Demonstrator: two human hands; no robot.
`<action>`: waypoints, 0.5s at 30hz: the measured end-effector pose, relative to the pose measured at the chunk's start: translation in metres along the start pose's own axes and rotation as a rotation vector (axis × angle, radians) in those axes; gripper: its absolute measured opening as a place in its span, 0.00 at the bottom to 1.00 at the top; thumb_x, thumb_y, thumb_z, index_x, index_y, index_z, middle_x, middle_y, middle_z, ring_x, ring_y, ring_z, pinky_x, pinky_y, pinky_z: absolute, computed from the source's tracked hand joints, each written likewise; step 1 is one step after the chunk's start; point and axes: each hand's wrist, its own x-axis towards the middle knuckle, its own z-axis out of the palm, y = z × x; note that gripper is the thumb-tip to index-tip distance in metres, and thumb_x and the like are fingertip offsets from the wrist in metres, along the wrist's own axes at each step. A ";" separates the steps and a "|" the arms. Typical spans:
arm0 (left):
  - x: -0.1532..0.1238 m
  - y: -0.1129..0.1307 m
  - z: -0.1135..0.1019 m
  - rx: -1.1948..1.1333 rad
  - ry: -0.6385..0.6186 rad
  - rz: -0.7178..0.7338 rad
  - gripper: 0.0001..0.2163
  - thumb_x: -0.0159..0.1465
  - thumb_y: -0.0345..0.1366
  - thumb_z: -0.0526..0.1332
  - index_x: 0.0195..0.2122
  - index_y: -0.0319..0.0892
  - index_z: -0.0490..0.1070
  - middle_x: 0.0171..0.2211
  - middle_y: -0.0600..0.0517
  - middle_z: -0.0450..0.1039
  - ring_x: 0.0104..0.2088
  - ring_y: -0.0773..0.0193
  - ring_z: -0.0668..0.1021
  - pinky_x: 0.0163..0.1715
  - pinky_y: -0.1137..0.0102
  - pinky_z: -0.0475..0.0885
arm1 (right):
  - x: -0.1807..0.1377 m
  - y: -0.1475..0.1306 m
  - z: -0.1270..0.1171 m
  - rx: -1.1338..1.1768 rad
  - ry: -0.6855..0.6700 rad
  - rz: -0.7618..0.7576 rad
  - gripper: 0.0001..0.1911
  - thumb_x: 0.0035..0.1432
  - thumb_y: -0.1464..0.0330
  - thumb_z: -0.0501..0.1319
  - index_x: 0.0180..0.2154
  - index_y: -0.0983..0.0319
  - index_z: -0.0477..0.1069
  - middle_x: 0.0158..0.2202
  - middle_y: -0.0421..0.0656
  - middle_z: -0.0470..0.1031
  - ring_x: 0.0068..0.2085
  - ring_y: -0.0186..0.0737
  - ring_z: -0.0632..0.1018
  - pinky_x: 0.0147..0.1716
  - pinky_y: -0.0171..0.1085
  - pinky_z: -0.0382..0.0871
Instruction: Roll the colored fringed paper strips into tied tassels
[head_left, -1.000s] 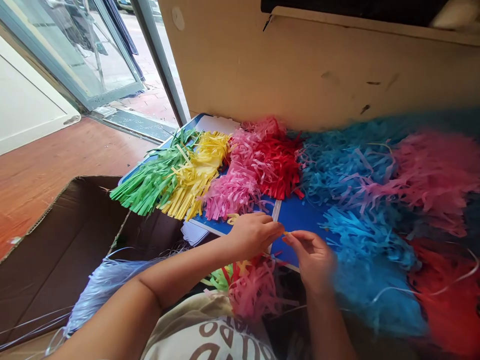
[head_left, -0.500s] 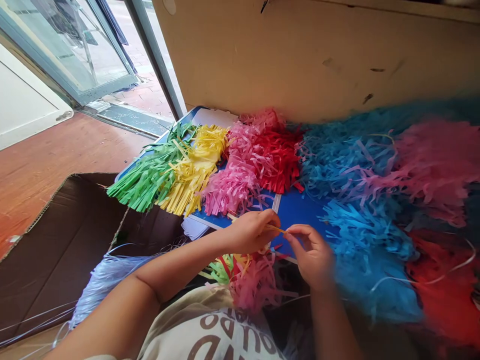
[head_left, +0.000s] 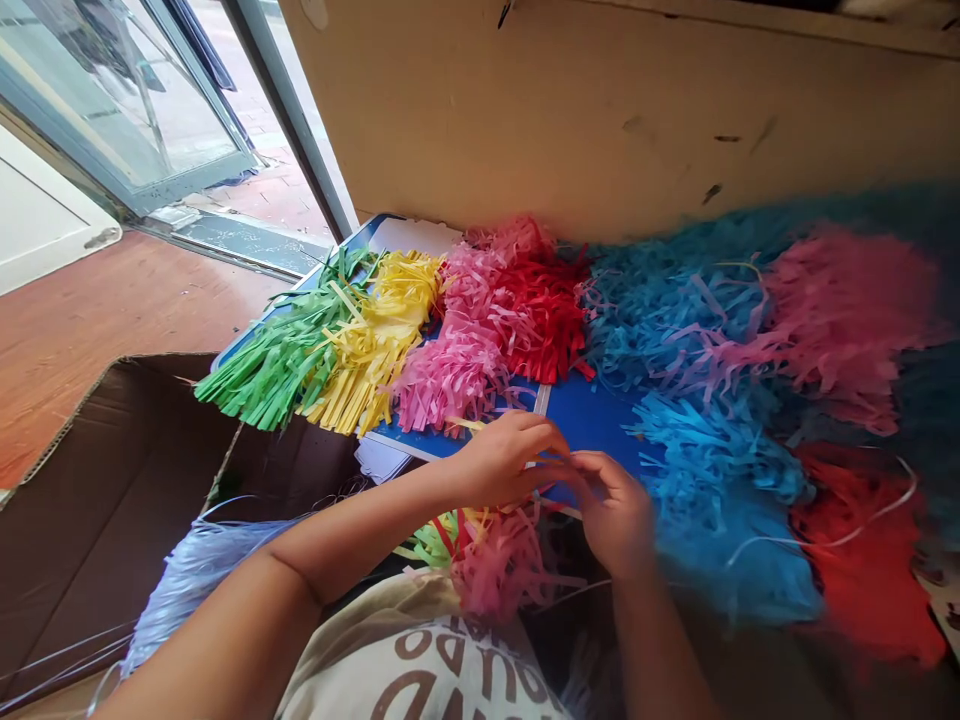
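Note:
My left hand [head_left: 504,458] and my right hand [head_left: 615,510] meet fingertip to fingertip just above a blue board [head_left: 592,420]. Both are pinched closed on a thin yellow paper strip [head_left: 466,424], most of which is hidden by the fingers. Below my hands hangs a mixed tassel bundle [head_left: 495,555] of pink, red, yellow and green strips. Beyond them lie rows of cut paper fringe: green [head_left: 270,365], yellow [head_left: 371,340], pink [head_left: 450,370] and red [head_left: 544,310].
Large heaps of blue fringe [head_left: 705,450], pink fringe [head_left: 840,310] and red fringe [head_left: 870,560] fill the right. An open cardboard box [head_left: 112,500] with pale lilac strands [head_left: 195,570] stands at the left. A beige wall [head_left: 637,110] is behind; a glass door [head_left: 135,100] is at far left.
My hands have come closer together and the visible length of yellow strip between them has shrunk. The view has shifted slightly to the right.

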 end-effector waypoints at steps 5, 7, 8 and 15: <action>0.004 -0.004 0.007 -0.053 0.027 0.025 0.09 0.69 0.37 0.58 0.37 0.40 0.76 0.35 0.48 0.77 0.35 0.67 0.78 0.37 0.75 0.71 | -0.005 0.001 -0.001 -0.053 0.044 0.000 0.11 0.64 0.58 0.59 0.36 0.58 0.73 0.33 0.42 0.77 0.34 0.39 0.78 0.36 0.37 0.72; 0.004 -0.004 0.008 -0.045 0.064 0.035 0.08 0.69 0.36 0.58 0.38 0.39 0.76 0.35 0.48 0.77 0.35 0.67 0.78 0.37 0.75 0.72 | -0.006 0.002 -0.001 -0.052 0.071 0.001 0.11 0.64 0.59 0.59 0.35 0.59 0.72 0.33 0.42 0.77 0.34 0.39 0.78 0.36 0.37 0.72; 0.004 -0.004 0.009 -0.031 0.083 0.044 0.09 0.69 0.36 0.58 0.38 0.39 0.77 0.35 0.47 0.78 0.36 0.67 0.78 0.37 0.75 0.72 | -0.006 0.003 -0.001 -0.052 0.088 0.000 0.11 0.64 0.59 0.59 0.35 0.59 0.72 0.33 0.42 0.77 0.34 0.39 0.78 0.37 0.37 0.72; 0.005 -0.005 0.021 0.061 0.239 0.158 0.07 0.68 0.34 0.60 0.36 0.40 0.78 0.35 0.48 0.80 0.34 0.68 0.80 0.36 0.75 0.73 | -0.010 0.002 -0.001 -0.073 0.182 -0.063 0.04 0.64 0.65 0.61 0.38 0.58 0.73 0.36 0.40 0.78 0.36 0.35 0.79 0.38 0.33 0.73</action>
